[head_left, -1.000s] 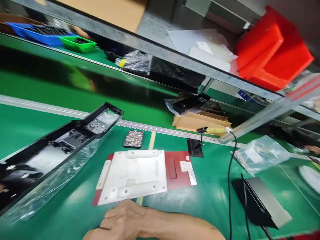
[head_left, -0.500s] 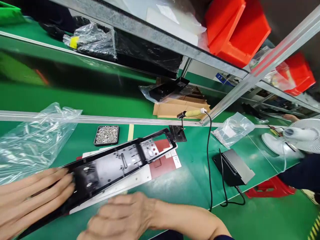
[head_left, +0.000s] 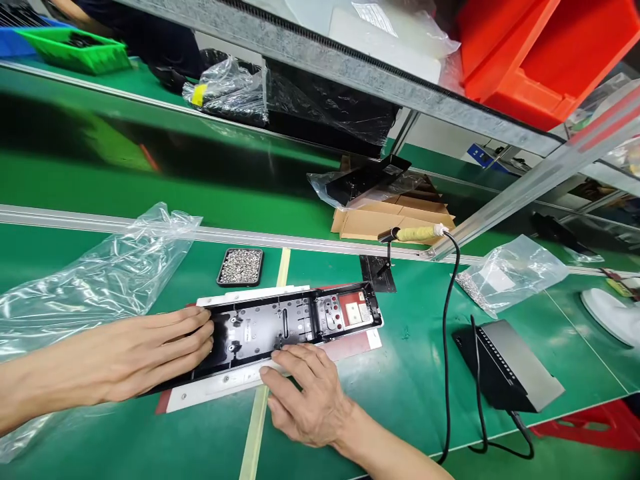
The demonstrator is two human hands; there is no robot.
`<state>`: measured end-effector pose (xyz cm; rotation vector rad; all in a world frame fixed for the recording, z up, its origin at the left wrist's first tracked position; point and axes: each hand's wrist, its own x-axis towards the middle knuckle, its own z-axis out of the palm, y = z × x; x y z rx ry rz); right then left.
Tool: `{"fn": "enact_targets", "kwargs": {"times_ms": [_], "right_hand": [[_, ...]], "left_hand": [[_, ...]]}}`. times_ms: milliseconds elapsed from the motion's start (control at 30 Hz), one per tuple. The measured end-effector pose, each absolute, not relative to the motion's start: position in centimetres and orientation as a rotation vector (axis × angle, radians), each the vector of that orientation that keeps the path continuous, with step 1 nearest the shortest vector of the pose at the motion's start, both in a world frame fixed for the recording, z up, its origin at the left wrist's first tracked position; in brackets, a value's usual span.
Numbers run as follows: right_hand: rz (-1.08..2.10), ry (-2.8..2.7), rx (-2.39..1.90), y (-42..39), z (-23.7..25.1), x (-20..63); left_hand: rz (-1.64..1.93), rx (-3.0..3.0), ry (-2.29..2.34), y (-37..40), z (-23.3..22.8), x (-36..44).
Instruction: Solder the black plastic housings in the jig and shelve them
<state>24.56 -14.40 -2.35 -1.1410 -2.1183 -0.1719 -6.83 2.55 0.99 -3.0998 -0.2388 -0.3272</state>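
Since 0.5 s ago, the black housing has swung squarer over the white plate, and the right hand has moved up from the bench's front side to its near rim. The left hand has slid farther along its left end.

The housing lies open side up in the middle of the bench, on the plate and the red board, its right end angled toward the back edge. The left hand's 4 fingers lie close together across it; the thumb is hidden, so I cannot tell whether it grips. The right hand is half curled, thumb and index finger slightly parted at the near rim; I cannot tell whether they pinch it.

By the back edge, a black tray holds small metal pieces. A clear bag spreads over the bench's left end, reaching the back rail. Right of the housing, a black cable runs from a yellow-handled tool toward the front edge.
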Motion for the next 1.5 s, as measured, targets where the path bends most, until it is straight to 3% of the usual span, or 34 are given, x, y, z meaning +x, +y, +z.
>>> {"fn": "enact_targets", "kwargs": {"times_ms": [100,333,1367,1500], "right_hand": [[-0.111,-2.094,-1.154,-14.3,-2.2,24.9],[-0.032,-2.086,-1.132,-14.0,-2.0,24.9],[0.076,-1.939,-1.243,-13.5,-1.6,27.6],[0.098,-1.711,-1.335,-12.7,0.5,29.3]], "left_hand": [[-0.200,-2.987,0.006,2.4,2.0,-5.8],[-0.247,-2.871,0.059,2.3,3.3,-4.5],[-0.186,-2.913,-0.195,0.7,2.7,-3.7],[-0.261,-3.033,-0.451,0.9,4.3,-4.2]]}}
